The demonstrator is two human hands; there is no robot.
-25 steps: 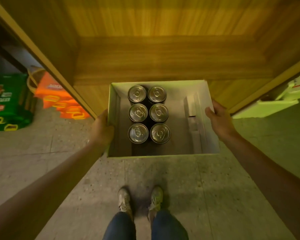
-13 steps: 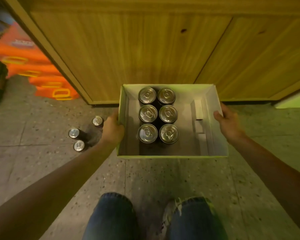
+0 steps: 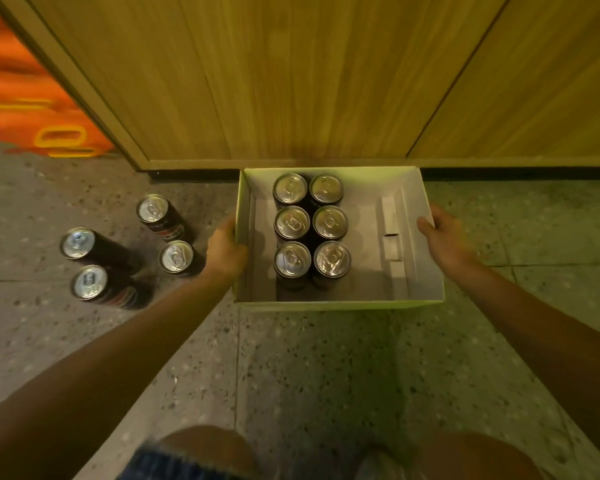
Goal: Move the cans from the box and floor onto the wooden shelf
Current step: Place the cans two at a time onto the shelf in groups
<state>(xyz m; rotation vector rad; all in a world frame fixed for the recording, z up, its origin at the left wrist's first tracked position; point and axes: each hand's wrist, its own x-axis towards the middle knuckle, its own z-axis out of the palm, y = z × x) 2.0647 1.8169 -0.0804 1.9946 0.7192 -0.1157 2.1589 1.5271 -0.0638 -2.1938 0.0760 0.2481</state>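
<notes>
Box (image 3: 426, 271) of cans (image 3: 310, 230) gripped between left hand (image 3: 224, 249), right hand (image 3: 445, 237)

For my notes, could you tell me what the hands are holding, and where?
Both hold the box: left hand on its left wall, right hand on its right.

Dark cans, white box, speckled floor

The cans (image 3: 292, 225) are black with silver tops; the box (image 3: 425, 271) is white inside; the floor (image 3: 309, 368) is grey speckled terrazzo; the wooden panel (image 3: 274, 81) shows yellowish vertical grain.
</notes>
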